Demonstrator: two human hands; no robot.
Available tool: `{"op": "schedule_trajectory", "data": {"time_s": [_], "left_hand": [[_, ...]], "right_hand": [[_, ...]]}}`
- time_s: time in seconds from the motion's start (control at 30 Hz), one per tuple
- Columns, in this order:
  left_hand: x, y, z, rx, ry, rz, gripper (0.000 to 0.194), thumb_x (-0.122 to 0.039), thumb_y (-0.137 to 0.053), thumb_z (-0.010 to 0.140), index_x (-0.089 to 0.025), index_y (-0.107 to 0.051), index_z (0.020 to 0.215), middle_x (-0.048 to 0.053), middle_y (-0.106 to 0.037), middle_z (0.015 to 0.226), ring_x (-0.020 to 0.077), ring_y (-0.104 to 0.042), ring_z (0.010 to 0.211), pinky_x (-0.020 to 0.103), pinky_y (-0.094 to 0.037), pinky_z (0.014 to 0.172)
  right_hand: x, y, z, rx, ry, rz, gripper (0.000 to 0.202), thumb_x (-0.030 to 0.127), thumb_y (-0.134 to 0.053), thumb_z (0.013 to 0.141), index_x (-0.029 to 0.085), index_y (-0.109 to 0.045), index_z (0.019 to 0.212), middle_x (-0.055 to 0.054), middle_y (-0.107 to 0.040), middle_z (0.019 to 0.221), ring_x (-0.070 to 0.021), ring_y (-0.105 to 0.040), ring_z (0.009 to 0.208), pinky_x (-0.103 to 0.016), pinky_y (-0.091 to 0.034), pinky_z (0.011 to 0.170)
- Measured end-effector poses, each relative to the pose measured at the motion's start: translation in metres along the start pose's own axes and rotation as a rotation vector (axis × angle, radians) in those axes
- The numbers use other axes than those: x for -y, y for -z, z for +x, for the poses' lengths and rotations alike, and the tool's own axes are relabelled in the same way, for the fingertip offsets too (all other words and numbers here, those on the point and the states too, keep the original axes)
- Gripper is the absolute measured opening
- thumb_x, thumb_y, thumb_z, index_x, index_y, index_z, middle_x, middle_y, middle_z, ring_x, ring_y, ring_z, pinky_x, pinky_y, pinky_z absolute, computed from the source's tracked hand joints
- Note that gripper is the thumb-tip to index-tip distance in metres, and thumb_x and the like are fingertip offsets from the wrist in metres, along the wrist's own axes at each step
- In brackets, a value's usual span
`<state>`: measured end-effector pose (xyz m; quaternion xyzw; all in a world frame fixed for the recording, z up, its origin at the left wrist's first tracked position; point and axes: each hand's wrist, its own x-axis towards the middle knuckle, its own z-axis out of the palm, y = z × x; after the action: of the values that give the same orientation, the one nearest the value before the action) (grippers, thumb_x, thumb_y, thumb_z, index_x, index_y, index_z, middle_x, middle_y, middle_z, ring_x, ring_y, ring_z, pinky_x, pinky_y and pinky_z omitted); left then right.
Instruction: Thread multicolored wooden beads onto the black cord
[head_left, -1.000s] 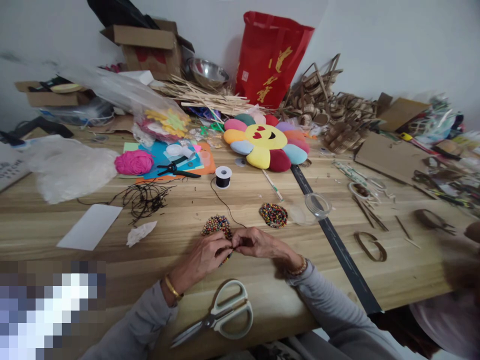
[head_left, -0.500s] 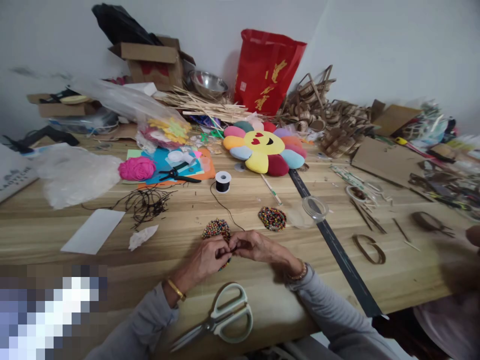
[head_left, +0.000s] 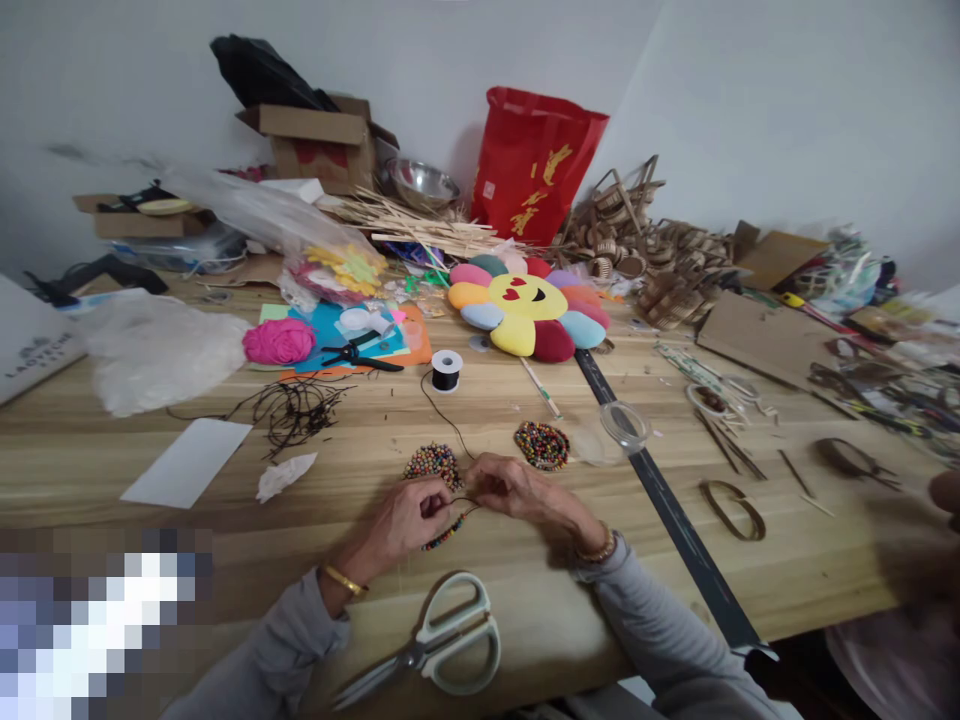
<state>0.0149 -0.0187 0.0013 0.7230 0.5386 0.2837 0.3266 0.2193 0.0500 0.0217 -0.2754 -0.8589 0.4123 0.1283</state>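
A thin black cord [head_left: 463, 499] runs between my two hands. My left hand [head_left: 405, 512] pinches it with thumb and fingertips, above a short string of multicoloured beads [head_left: 444, 535] hanging toward the table. My right hand [head_left: 514, 487] is closed on the cord too, its fingertips partly hidden. Just behind my left hand lies a coiled heap of beads [head_left: 432, 462]. A second bead coil [head_left: 541, 445] rests beyond my right hand. From the white spool of black cord [head_left: 447, 372], a line trails down to my right hand. Scissors [head_left: 442, 645] lie closest to me.
Clear round dishes [head_left: 624, 427] sit near a dark strip [head_left: 675, 520] crossing the table. Further left are tangled black cords [head_left: 300, 410], a white card [head_left: 187, 462] and pliers [head_left: 360, 355]. Behind stand a flower cushion [head_left: 529, 300], a red bag [head_left: 536, 165] and cardboard boxes [head_left: 322, 145].
My hands have moved apart, and the black cord now shows between them. The bead string below my left hand is more visible. The view has tipped up slightly.
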Motion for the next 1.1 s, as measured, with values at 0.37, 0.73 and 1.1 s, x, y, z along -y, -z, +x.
{"op": "schedule_trajectory", "data": {"time_s": [0.37,0.73,1.1], "left_hand": [[0.004,0.005,0.002,-0.049,0.018,-0.039,0.018,-0.022,-0.051,0.078,-0.015,-0.056,0.062,-0.002,-0.051,0.059,0.0100,-0.043,0.054,0.019,-0.034,0.049],[0.016,0.005,0.000,0.015,0.124,-0.022,0.012,-0.020,-0.053,0.071,-0.015,-0.058,0.061,-0.004,-0.051,0.051,0.0093,-0.043,0.048,0.019,-0.033,0.047],[0.005,0.008,-0.003,0.018,0.136,0.068,0.013,-0.018,-0.051,0.074,-0.016,-0.055,0.062,-0.004,-0.050,0.052,0.0096,-0.043,0.049,0.020,-0.031,0.048]], "right_hand": [[0.009,-0.001,-0.002,0.148,0.106,-0.347,0.011,0.010,-0.054,0.086,0.017,-0.062,0.085,-0.004,-0.062,0.087,-0.0138,-0.056,0.080,-0.022,-0.038,0.070],[-0.009,0.022,-0.013,0.138,0.013,-0.262,0.010,0.016,-0.055,0.087,0.017,-0.065,0.085,-0.004,-0.066,0.083,-0.0135,-0.058,0.073,-0.023,-0.041,0.068],[-0.007,0.023,-0.007,-0.019,-0.065,-0.224,0.006,0.014,-0.058,0.082,0.015,-0.064,0.085,-0.004,-0.064,0.081,-0.0123,-0.055,0.065,-0.022,-0.039,0.060]]}}
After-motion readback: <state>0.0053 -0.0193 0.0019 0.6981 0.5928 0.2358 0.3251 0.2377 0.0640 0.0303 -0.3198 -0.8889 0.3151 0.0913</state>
